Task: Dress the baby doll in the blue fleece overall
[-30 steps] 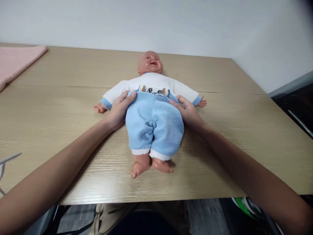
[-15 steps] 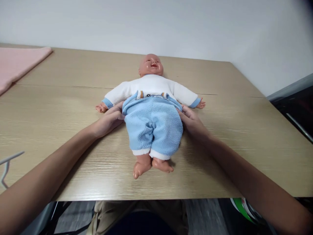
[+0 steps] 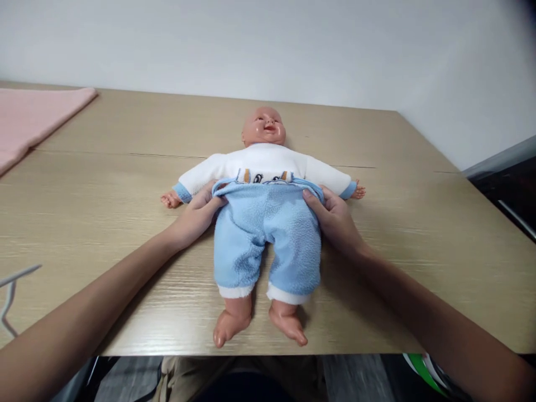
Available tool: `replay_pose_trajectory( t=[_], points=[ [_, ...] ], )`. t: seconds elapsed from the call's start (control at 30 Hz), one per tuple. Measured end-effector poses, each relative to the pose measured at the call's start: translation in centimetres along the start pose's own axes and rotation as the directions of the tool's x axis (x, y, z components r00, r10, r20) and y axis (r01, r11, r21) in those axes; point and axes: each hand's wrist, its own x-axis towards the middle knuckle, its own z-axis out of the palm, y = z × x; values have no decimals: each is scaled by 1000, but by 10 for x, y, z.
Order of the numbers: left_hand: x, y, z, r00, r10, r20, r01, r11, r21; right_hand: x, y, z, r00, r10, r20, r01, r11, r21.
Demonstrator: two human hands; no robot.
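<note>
1. Left hand (image 3: 193, 216) pinches the waistband of the blue trousers (image 3: 264, 234) at the doll's (image 3: 263, 218) hip, fingers curled into the cloth edge.
2. Right hand (image 3: 335, 218) grips the same waistband on the other side, thumb laid over the fleece, fingers tucked behind.
3. Doll lies on its back near the middle of the table (image 3: 104, 184), head toward the wall (image 3: 268, 44), bare feet close to the near edge and slightly apart.
4. It wears a white top (image 3: 263, 162) with blue cuffs; its arms are spread flat on the wood. The trousers cover the legs down to white cuffs above the ankles.
5. Table surface: pale wood grain, with a thin seam running across it behind the doll's shoulders.
6. Pink cloth (image 3: 29, 120) lies flat at the far left corner, well apart from the doll.
7. Plain light wall stands right behind the table.
8. Dark furniture (image 3: 508, 192) stands to the right, beyond the table's edge.
9. Thin grey wire shape (image 3: 12, 290) shows at the left border; too little of it is visible to tell what it is.
10. Below the near edge, the person's lap in khaki cloth (image 3: 184, 377) is visible.
</note>
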Motion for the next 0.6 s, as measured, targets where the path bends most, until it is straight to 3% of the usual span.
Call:
replay_pose_trajectory(
  t=[0.1,0.2,0.3,0.37,0.5,0.6],
  points=[
    [2,3,0,999,48,10,-48,999,25,-5,-2,1,981,-131,-145,103,977,-188],
    [10,4,0,993,108,-50,-107,994,25,1,-1,2,956,-193,-219,147,966,-212],
    [25,3,4,949,267,-166,-248,960,130,17,4,2,977,-133,-167,113,986,-124],
    [36,3,10,924,313,-220,-285,947,150,30,7,3,993,-63,-100,57,996,-64],
    [57,1,20,919,221,-326,-226,974,22,51,9,4,999,42,14,-42,999,23],
    [75,-4,18,910,217,-353,-223,974,24,55,8,5,993,79,85,-83,996,41]
  ],
)
